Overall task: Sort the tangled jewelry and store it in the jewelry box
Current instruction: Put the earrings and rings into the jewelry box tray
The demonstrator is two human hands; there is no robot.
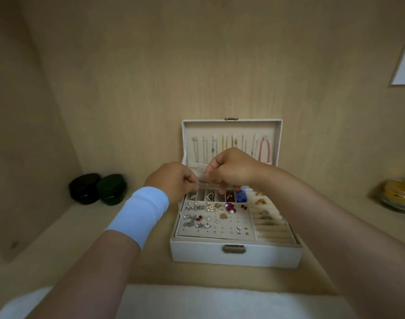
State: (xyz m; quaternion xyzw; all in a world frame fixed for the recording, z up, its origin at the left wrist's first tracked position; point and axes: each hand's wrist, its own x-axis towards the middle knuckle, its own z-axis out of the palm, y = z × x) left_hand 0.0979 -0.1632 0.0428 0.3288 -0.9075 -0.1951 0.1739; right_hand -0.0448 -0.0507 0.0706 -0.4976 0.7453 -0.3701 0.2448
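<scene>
A white jewelry box (236, 253) stands open on the shelf. Its raised lid (278, 139) has several necklaces hanging inside, one pink. The tray holds several earrings and studs, small compartments with pendants, and ring rolls on the right. My left hand (174, 180), with a pale blue wristband, and my right hand (233, 168) hover close together over the back row of compartments. Both have curled fingers that seem to pinch something very fine between them; the piece itself is too small to make out.
Two dark round tins, one black (84, 188) and one green (111, 189), sit at the left back. A glass bowl with a gold object (398, 195) is at far right. A white cloth (197, 302) lies at the front edge. A paper (404, 63) hangs on the right wall.
</scene>
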